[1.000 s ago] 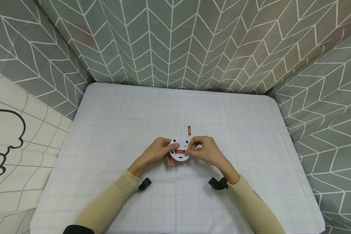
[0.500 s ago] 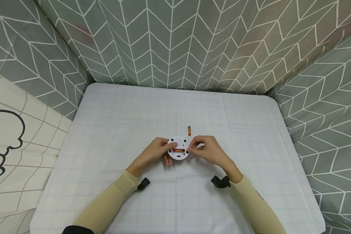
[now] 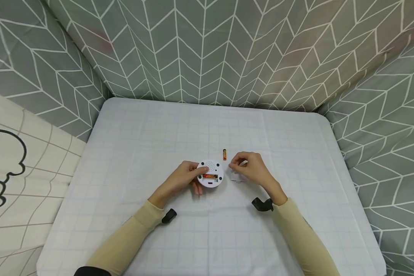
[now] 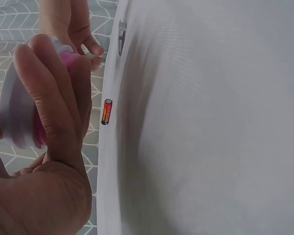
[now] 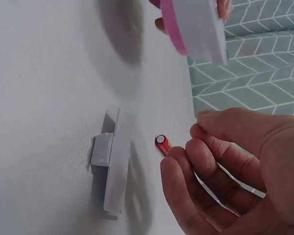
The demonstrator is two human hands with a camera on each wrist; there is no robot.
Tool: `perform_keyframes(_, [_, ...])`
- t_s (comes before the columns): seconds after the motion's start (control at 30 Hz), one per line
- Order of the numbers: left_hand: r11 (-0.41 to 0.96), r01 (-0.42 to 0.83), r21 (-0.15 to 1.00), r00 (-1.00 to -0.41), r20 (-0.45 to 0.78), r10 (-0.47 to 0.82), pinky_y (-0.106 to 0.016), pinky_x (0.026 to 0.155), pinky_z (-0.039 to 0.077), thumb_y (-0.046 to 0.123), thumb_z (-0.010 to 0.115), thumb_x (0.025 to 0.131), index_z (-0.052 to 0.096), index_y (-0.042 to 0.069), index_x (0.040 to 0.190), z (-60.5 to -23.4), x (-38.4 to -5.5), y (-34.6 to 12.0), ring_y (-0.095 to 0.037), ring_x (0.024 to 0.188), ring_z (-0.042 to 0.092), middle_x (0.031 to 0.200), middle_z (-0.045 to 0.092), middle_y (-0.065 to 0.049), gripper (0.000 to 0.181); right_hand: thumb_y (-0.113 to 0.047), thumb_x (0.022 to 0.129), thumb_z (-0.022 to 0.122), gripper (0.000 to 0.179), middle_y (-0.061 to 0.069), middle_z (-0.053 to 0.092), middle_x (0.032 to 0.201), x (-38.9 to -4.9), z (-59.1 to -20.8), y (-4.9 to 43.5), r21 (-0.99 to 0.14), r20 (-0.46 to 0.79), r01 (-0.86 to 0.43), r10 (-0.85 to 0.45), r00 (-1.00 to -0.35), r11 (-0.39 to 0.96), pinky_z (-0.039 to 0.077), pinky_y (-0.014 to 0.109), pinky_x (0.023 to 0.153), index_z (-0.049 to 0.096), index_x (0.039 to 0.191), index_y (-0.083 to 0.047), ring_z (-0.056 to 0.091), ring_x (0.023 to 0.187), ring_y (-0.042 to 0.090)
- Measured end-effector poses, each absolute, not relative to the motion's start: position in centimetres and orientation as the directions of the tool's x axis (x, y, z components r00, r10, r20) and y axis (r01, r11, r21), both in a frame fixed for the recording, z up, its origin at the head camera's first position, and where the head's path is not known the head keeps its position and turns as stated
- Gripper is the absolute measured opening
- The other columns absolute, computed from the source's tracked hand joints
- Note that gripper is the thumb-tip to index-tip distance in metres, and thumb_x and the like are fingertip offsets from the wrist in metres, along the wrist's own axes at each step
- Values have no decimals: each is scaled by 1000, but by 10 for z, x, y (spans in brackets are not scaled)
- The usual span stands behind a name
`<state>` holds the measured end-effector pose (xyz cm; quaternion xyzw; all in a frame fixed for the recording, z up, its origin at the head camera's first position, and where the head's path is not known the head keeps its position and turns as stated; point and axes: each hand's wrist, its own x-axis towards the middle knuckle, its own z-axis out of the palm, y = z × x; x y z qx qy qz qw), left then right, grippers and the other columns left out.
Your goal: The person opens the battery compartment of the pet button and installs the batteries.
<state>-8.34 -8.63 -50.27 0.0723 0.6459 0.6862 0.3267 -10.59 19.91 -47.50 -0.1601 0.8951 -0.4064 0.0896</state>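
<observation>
My left hand (image 3: 183, 178) holds a round white device (image 3: 214, 167) with a pink underside, thumb on its upturned back and fingers beneath. Speaker holes, dark round feet and an uncovered battery compartment show there, with a red and orange battery (image 3: 210, 176) inside. To the right, my right hand (image 3: 250, 166) is raised above the table, fingers loosely curled, thumb tip against the index fingertip; nothing plainly shows in it. Near that hand, a white battery cover (image 5: 116, 171) lies on the cloth with a block-like tab on one face. A loose battery (image 3: 224, 155) lies beyond the device.
A white cloth with a faint grid covers the table (image 3: 151, 134). Grey patterned curtains (image 3: 207, 53) stand behind it and at the sides. A black wrist mount (image 3: 262, 204) sticks out beside the right sleeve, another black mount (image 3: 169, 216) beside the left.
My right hand has left the device's compartment edge and moved right and slightly away, bringing the battery cover on the table into view. The left hand and device have shifted slightly left.
</observation>
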Motion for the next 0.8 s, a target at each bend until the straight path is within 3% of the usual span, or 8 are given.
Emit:
perform_keyframes(0.37, [54, -362, 930, -768, -331, 548, -33, 51, 60, 34, 67, 104, 70, -5, 108, -498, -84, -82, -23, 52, 71, 83, 71, -38, 40, -14, 95, 80, 5, 2, 74, 86, -121, -483, 191, -721, -2, -204, -297, -955, 662, 62, 32, 77, 76, 95, -10, 68, 82, 17])
perform_keyframes(0.8, [42, -374, 927, -772, -336, 539, -33, 50, 59, 30, 66, 105, 69, -6, 106, -499, -82, -79, -22, 50, 70, 76, 72, -34, 36, -20, 92, 84, 17, 7, 73, 74, -143, -498, 177, -659, 65, -177, -179, -982, 731, 47, 27, 64, 77, 85, -6, 64, 67, 18])
